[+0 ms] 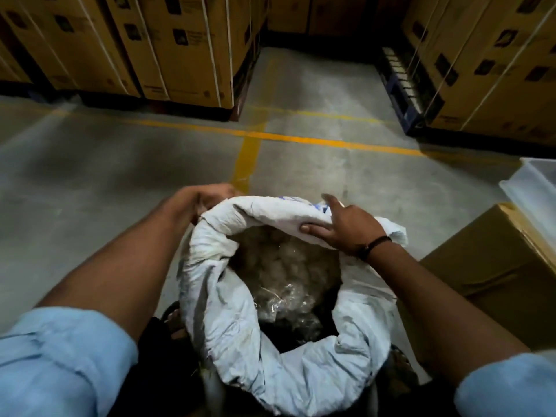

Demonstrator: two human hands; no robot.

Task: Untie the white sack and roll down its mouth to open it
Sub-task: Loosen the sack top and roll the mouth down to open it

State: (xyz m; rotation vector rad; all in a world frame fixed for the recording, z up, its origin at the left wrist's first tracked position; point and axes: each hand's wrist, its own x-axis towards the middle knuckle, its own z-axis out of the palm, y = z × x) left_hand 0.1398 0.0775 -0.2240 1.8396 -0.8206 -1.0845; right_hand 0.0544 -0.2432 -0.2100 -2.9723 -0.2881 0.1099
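Observation:
The white sack (228, 320) stands on the floor between my feet, its mouth wide and its rim rolled outward into a thick collar. Inside I see pale round lumps under clear plastic wrap (282, 290). My left hand (198, 203) grips the far left part of the rolled rim, fingers curled around the fabric. My right hand (346, 225) lies on the far right part of the rim, thumb tucked under the fold and index finger pointing outward. No tie or string shows on the sack.
A brown cardboard box (493, 266) stands close on the right, with a white plastic bin (532, 182) behind it. Strapped stacks of cartons (168, 46) on pallets line the back. Yellow floor lines (249, 152) cross the concrete ahead.

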